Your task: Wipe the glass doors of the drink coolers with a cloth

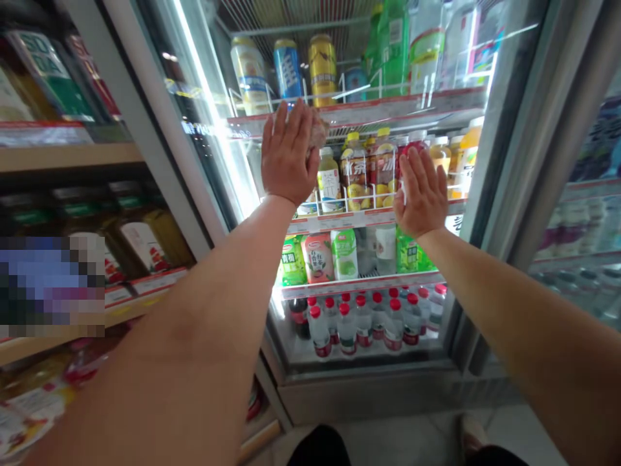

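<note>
Both my arms reach forward to the glass door (272, 252) of a lit drinks fridge. Against the upper left part of the glass lies my left hand (290, 152), palm forward with the fingers stretched up. A crumpled, pinkish-brown, cloth-like piece (319, 131) sticks out from under its fingers; most of it is hidden by the hand. My right hand (422, 193) is lower and to the right, fingers straight and slightly apart, palm toward the glass, with nothing seen in it. Behind the glass, between the hands, stand iced tea bottles (354, 173).
Cans (323, 70) and green bottles (392, 42) fill the top fridge shelf; cartons (343, 254) and red-capped water bottles (347, 330) stand lower. Wooden shelves (72, 155) of bottles flank the left. Another glass-fronted cooler (577, 226) is at the right. My feet are on the tiled floor (407, 424).
</note>
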A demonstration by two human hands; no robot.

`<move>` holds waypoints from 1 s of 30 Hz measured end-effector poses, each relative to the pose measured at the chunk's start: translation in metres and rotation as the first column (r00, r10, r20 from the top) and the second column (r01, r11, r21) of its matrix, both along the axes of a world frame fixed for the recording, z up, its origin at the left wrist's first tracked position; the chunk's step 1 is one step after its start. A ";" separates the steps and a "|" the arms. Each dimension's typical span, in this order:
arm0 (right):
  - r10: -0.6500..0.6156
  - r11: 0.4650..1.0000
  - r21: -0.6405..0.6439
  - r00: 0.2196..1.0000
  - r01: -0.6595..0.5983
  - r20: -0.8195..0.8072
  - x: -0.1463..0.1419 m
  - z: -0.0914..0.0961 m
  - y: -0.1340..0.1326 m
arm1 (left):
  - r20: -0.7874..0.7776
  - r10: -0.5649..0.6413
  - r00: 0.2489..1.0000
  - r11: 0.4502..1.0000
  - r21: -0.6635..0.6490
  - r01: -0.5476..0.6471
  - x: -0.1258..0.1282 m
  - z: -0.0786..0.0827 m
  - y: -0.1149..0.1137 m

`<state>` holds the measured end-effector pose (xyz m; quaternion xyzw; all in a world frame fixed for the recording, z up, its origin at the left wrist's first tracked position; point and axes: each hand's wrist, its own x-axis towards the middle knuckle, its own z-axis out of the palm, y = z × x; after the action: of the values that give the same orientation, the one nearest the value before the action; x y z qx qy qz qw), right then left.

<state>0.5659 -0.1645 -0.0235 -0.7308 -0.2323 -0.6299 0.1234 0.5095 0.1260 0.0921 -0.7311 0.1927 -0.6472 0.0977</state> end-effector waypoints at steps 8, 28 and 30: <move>-0.014 1.000 -0.001 0.999 0.014 0.044 0.003 -0.001 0.000 | 0.002 -0.076 0.997 0.997 -0.030 0.076 -0.008 -0.001 0.000; 0.006 1.000 0.011 1.000 -0.006 -0.021 -0.002 0.000 0.002 | -0.090 0.022 0.996 0.988 0.153 -0.008 -0.018 -0.001 -0.010; 0.014 1.000 0.011 1.000 -0.014 -0.005 0.000 0.000 0.002 | -0.183 0.031 0.983 0.942 0.335 0.032 -0.025 -0.002 -0.015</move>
<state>0.5656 -0.1628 -0.0235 -0.7300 -0.2335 -0.6285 0.1322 0.4846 0.1111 0.0906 -0.7608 0.3089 -0.5336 0.2025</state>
